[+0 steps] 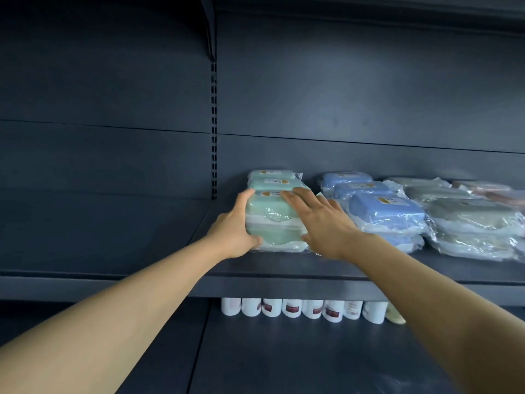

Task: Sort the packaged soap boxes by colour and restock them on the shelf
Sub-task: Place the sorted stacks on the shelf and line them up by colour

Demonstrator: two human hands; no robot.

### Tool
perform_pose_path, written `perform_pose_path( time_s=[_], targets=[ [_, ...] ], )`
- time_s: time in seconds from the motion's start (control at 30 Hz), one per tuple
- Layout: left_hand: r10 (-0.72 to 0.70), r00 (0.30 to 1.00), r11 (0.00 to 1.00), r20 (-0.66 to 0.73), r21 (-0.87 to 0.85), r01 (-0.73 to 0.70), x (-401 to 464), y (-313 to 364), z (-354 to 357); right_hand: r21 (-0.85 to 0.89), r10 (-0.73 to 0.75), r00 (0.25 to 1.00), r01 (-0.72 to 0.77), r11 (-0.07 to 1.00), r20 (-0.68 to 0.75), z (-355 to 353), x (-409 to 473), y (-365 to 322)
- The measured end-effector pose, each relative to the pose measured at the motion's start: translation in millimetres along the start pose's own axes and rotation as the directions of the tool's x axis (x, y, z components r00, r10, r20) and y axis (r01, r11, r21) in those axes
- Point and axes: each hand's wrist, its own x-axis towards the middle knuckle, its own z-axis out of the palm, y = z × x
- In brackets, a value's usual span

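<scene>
On the dark shelf sit rows of plastic-wrapped soap boxes: green, then blue, grey, and a blurred pinkish pack cut off at the edge. Left hand grips the front green stack's side, fingers curled around it. Right hand lies flat against its other side, fingers straight and slightly spread.

Matt dark metal shelf; soap boxes in glossy, crinkled clear plastic wrap; smooth white plastic bottles at six o'clock.
</scene>
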Motion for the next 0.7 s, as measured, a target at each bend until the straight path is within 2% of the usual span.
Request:
perform_pose_path(
  time_s=[0.1, 0.23, 0.47, 0.57, 0.7],
  targets=[
    [0.014, 0.999, 1.0, 0.051, 0.026, -0.015, -3, 3, -9, 0.062, 0.066, 0.998, -0.065, 0.996, -0.006, -12, -12, -3],
    [0.138, 0.99, 0.977, -0.007, 0.167, -0.135, -7, 20, -19, 0.109, 0.147, 0.987, -0.14, 0.984, -0.059, -36, -41, 13],
    [0.445, 0.895, 0.791, -0.04, 0.486, -0.371, -23, 95, 8, 0.137, 0.285, 0.957, -0.276, 0.951, -0.052, -62, -86, 89],
    [0.502, 0.864, 0.712, -0.014, 0.573, -0.405, -25, 125, 37, 0.174, 0.309, 0.951, -0.299, 0.938, -0.032, -58, -93, 135],
    [0.515, 0.857, 0.635, -0.007, 0.675, -0.376, -22, 152, 76, 0.166, 0.24, 0.971, -0.232, 0.958, -0.025, -47, -84, 194]
  ],
)
